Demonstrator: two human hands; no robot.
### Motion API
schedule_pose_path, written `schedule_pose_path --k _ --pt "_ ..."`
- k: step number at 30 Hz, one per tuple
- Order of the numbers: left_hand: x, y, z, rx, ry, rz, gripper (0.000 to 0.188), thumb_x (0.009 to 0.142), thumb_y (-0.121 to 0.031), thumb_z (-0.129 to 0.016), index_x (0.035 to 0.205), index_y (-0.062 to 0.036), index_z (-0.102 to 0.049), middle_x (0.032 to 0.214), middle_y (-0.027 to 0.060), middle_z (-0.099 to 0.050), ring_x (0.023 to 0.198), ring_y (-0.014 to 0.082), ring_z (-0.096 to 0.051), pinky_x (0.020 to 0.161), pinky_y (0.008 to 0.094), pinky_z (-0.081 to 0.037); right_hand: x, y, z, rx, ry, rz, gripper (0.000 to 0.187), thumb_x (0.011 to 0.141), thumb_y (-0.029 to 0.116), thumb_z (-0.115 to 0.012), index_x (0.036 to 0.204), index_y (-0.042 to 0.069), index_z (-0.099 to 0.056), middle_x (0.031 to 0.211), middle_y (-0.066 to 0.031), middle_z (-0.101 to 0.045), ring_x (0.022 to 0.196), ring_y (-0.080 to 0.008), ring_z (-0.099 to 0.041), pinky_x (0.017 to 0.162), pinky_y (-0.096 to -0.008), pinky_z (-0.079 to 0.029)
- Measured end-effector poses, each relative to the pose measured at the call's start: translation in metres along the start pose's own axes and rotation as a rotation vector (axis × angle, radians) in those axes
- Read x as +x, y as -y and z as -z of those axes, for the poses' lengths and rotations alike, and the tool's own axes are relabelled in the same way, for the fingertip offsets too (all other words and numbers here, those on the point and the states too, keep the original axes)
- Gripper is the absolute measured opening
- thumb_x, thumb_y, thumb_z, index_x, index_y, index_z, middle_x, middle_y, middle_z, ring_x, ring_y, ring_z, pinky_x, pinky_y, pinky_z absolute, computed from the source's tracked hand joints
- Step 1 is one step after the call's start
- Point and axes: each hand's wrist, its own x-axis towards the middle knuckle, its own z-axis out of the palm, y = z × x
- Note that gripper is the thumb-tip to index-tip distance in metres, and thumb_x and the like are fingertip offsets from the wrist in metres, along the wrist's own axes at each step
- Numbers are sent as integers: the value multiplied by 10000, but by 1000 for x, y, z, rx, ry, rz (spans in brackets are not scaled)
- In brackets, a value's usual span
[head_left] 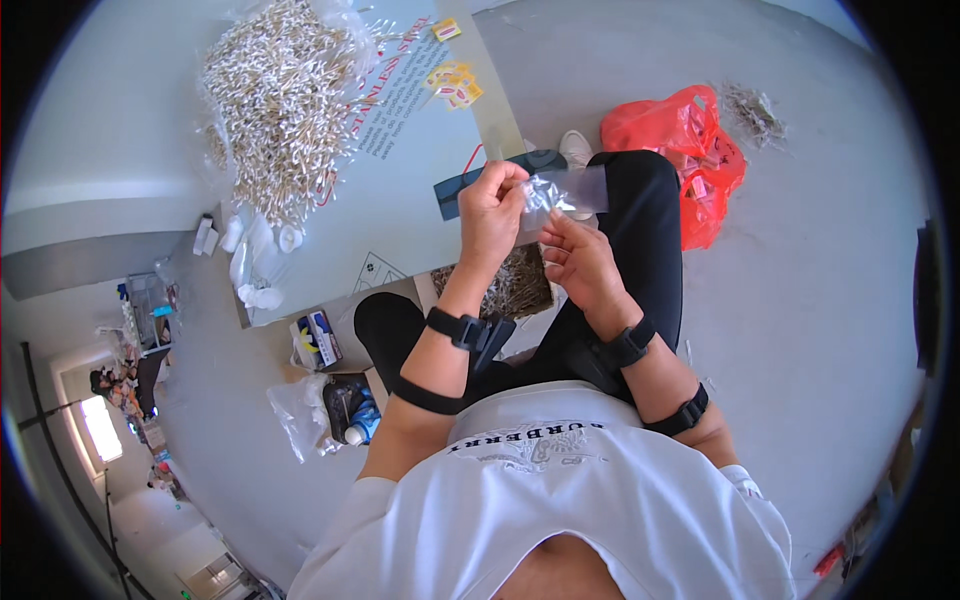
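Observation:
Over my lap, close to the table's near edge, both hands hold a small clear plastic bag [548,193]. My left hand [490,218] is closed, its thumb and forefinger pinching the bag's left side. With fingertips together, my right hand [585,262] grips the bag's lower edge. Light glints off the crinkled plastic, so I cannot tell whether anything is inside. To the far left, a large heap of cotton swabs [280,110] lies on a plastic sheet on the table [400,215]. A flat dark strip [450,198] sits at the table edge beside my left hand.
Yellow cards [455,84] lie on the table's far side. Below my hands stands an open box of loose sticks [515,285]. A red plastic bag [708,160] rests on the floor at right, near a scattered pile [752,115]. White rolls [262,250] occupy the table's left corner.

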Motion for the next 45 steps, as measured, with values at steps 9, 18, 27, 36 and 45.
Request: schedule_pose_path --k 9,18,27,36,45 --pt "91 33 -49 489 225 -336 120 773 -49 -676 891 -68 -659 781 102 -654 753 271 -641 674 376 -514 85 29 16 119 -337 475 91 858 64 -664 810 -11 -685 642 -6 -587 493 -70 -463 443 -219 -346" --pt "106 50 -42 645 333 -410 91 765 -58 -680 833 -118 -680 746 120 -624 769 319 -614 688 421 -511 102 17 18 36 -418 364 123 844 106 -699 781 0 -687 621 7 -556 497 -71 -461 416 -230 -330" --pt "98 36 -38 590 280 -347 107 775 -63 -674 868 -114 -683 756 132 -616 773 333 -608 701 422 -509 88 24 16 20 -402 405 142 853 112 -683 771 -2 -673 639 -4 -567 496 -66 -458 404 -221 -313" --pt "95 46 -29 674 274 -465 138 781 -55 -682 910 -102 -681 776 97 -637 792 291 -619 718 393 -516 81 17 9 15 -375 366 135 841 93 -702 752 1 -659 626 -8 -568 475 -64 -429 403 -224 -287" --pt "89 43 -32 611 276 -487 83 789 -58 -654 865 -81 -676 787 119 -652 820 318 -605 748 425 -512 77 27 12 -25 -409 468 158 845 96 -679 719 1 -661 608 -5 -567 466 -62 -422 413 -229 -295"
